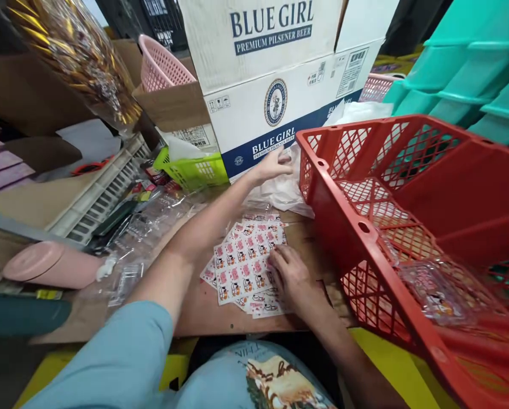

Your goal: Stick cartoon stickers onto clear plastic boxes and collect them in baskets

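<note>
My left hand (273, 166) stretches forward over the work surface to a pile of clear and white plastic bags (282, 190) in front of a beer carton. Its fingers are bent with a gap between them, and nothing shows in them. Nearer to me, my right hand (292, 275) rests its fingers on the right side of several loosely stacked sticker sheets (241, 272). The sheets are white with rows of pink lettering and small cartoon figures. At the right, a clear plastic pack (433, 292) with a similar print lies inside a red crate (343, 210).
The white and blue beer carton (275, 102) stands behind the bags. Clear packaging (156, 221), a green basket (195, 170) and a pink bottle (52, 264) are at the left. Teal bins (459, 74) are stacked at the back right.
</note>
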The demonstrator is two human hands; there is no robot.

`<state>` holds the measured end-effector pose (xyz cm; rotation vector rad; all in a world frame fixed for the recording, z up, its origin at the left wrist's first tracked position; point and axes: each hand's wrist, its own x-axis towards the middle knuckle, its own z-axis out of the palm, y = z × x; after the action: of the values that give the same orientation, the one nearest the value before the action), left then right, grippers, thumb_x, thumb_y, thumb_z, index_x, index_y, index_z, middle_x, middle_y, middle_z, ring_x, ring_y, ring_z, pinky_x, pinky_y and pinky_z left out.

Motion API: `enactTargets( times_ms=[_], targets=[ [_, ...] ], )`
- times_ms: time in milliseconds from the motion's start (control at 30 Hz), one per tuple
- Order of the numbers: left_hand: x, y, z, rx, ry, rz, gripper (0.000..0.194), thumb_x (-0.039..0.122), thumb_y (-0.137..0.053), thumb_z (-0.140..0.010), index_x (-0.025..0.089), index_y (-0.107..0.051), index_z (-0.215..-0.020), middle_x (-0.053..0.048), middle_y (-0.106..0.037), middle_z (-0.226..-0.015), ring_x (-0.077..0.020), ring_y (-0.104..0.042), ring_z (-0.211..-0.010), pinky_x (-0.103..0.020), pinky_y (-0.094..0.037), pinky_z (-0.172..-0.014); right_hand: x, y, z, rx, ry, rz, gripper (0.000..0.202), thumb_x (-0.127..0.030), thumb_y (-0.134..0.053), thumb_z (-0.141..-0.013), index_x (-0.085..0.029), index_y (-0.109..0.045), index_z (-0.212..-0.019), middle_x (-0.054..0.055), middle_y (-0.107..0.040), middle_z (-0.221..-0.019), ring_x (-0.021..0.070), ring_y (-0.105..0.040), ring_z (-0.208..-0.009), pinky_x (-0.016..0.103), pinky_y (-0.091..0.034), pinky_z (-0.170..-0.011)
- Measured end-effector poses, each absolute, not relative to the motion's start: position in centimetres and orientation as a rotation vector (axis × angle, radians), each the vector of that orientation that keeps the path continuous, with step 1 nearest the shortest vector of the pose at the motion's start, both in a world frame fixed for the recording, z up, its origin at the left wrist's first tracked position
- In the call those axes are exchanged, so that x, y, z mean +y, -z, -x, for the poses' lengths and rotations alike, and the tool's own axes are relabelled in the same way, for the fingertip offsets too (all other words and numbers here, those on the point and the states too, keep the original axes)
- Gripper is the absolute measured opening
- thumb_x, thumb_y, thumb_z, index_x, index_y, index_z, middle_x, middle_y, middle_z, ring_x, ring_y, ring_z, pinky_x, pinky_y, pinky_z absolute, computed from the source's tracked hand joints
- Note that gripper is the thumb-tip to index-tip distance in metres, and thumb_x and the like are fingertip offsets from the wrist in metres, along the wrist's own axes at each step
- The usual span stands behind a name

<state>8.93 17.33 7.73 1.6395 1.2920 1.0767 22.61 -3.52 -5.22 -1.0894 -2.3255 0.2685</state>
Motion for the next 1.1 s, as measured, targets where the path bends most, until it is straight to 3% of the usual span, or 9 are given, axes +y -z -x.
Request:
enactTargets(
  times_ms=[100,167,267,367,433,667,800,967,1100],
  targets=[
    [10.0,-7.3,-3.9,1.261,-1.084,-1.720,0.049,0.017,-0.064,-0.079,0.004,-0.057,-0.126,-0.016,-0.068,-0.122,-0.0180,-0.066,-0.108,-0.031,-0.049,-0.090,-2.6,5.1,-22.2,-2.476,-0.269,1.167,0.019,-0.024,-0.056,-0.093,-0.011,-0.068,-0.101,0.023,-0.063,-0.118,0.0375,-0.055,-0.113,0.057,-0.046,-0.092],
    [4.4,-4.7,-0.5,1.331,-1.021,-1.747,0.046,0.018,-0.069,-0.076,0.010,-0.064,-0.121,-0.016,-0.072,-0.111,-0.0251,-0.068,-0.104,-0.041,-0.049,-0.093,-1.8,4.4,-21.6,-2.551,-0.300,1.165,0.017,-0.025,-0.059,-0.091,-0.012,-0.069,-0.086,0.021,-0.067,-0.102,0.0349,-0.058,-0.103,0.055,-0.045,-0.090],
    [-1.9,0.3,3.0,1.650,-0.769,-1.813,0.059,0.021,-0.084,-0.058,0.021,-0.068,-0.115,-0.012,-0.068,-0.114,-0.0365,-0.057,-0.119,-0.049,-0.040,-0.103,0.3,3.3,-19.5,-2.612,-0.383,1.063,0.022,-0.029,-0.072,-0.083,-0.014,-0.068,-0.100,0.017,-0.065,-0.108,0.0302,-0.057,-0.102,0.046,-0.045,-0.090],
    [-4.7,3.7,4.0,1.767,-0.740,-1.734,0.042,0.021,-0.084,-0.054,0.020,-0.070,-0.094,-0.006,-0.066,-0.088,-0.0333,-0.059,-0.105,-0.048,-0.040,-0.100,2.3,2.9,-16.3,-2.711,-0.493,0.918,0.063,-0.040,-0.088,-0.063,-0.018,-0.065,-0.116,0.015,-0.060,-0.121,0.0332,-0.050,-0.114,0.048,-0.042,-0.094],
    [-5.2,4.5,4.0,1.712,-0.793,-1.708,0.024,0.019,-0.080,-0.059,0.020,-0.068,-0.079,-0.002,-0.062,-0.079,-0.0264,-0.060,-0.093,-0.041,-0.043,-0.095,2.8,3.2,-14.3,-2.753,-0.552,0.861,0.057,-0.040,-0.090,-0.059,-0.018,-0.068,-0.107,0.013,-0.062,-0.113,0.0330,-0.050,-0.111,0.048,-0.041,-0.092],
    [-5.4,4.1,5.7,1.611,-1.246,-1.448,0.044,0.036,-0.082,-0.065,0.019,-0.066,-0.102,-0.008,-0.065,-0.107,-0.0218,-0.059,-0.099,-0.033,-0.046,-0.087,2.3,4.1,-14.2,-2.543,-0.670,0.916,0.006,-0.019,-0.068,-0.080,-0.015,-0.067,-0.077,0.004,-0.064,-0.071,0.0172,-0.055,-0.073,0.026,-0.038,-0.069],
    [-5.8,3.0,5.6,1.461,-1.403,-1.224,0.056,0.049,-0.079,-0.071,0.014,-0.065,-0.112,-0.012,-0.069,-0.103,-0.0195,-0.063,-0.093,-0.031,-0.049,-0.083,2.0,3.5,-16.2,-2.245,-0.683,1.005,0.021,-0.032,-0.059,-0.087,-0.015,-0.064,-0.076,0.001,-0.061,-0.064,0.0141,-0.053,-0.061,0.024,-0.036,-0.059],
    [-7.4,0.9,3.2,1.240,-1.369,-1.066,0.046,0.043,-0.090,-0.055,0.012,-0.074,-0.084,-0.005,-0.070,-0.070,-0.0123,-0.059,-0.058,-0.026,-0.048,-0.060,0.7,2.2,-17.3,-2.028,-0.680,0.936,0.044,-0.051,-0.050,-0.090,-0.016,-0.058,-0.066,0.000,-0.056,-0.056,0.0120,-0.048,-0.049,0.023,-0.037,-0.049],
    [-8.5,-0.6,2.0,1.163,-1.385,-0.995,0.041,0.038,-0.091,-0.052,0.012,-0.074,-0.079,-0.003,-0.070,-0.068,-0.0114,-0.059,-0.055,-0.025,-0.048,-0.057,-1.0,0.9,-17.9,-1.944,-0.601,0.867,0.043,-0.050,-0.050,-0.092,-0.015,-0.063,-0.071,0.002,-0.059,-0.059,0.0145,-0.052,-0.052,0.026,-0.042,-0.051]
  ],
)
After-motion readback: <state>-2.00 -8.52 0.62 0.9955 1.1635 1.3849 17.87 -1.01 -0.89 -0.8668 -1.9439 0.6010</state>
